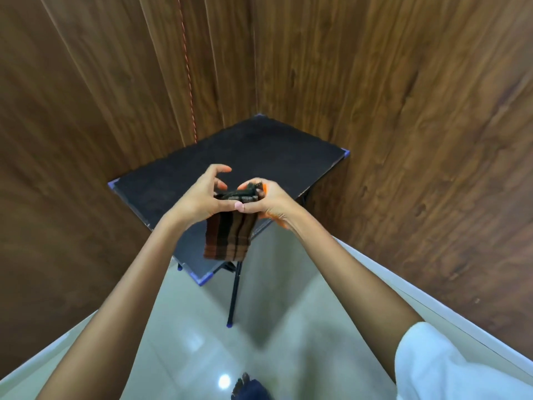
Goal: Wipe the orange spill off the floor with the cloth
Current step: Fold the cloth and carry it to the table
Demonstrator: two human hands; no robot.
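A brown cloth (227, 239) with dark and orange stripes hangs folded above the near edge of a small black table (259, 151). My left hand (199, 197) pinches the cloth's top with thumb and lower fingers while the other fingers spread. My right hand (265, 200) grips the bunched top of the cloth from the right. Orange stains mark my right hand's fingers and its outer edge. No orange spill shows on the pale tiled floor (282, 307).
The black table, with blue corner caps and thin black legs (235, 295), stands in a corner of wood-panelled walls (403, 111). An orange cord (189, 82) hangs down the left wall. White skirting lines the floor. My foot (245, 385) shows at the bottom.
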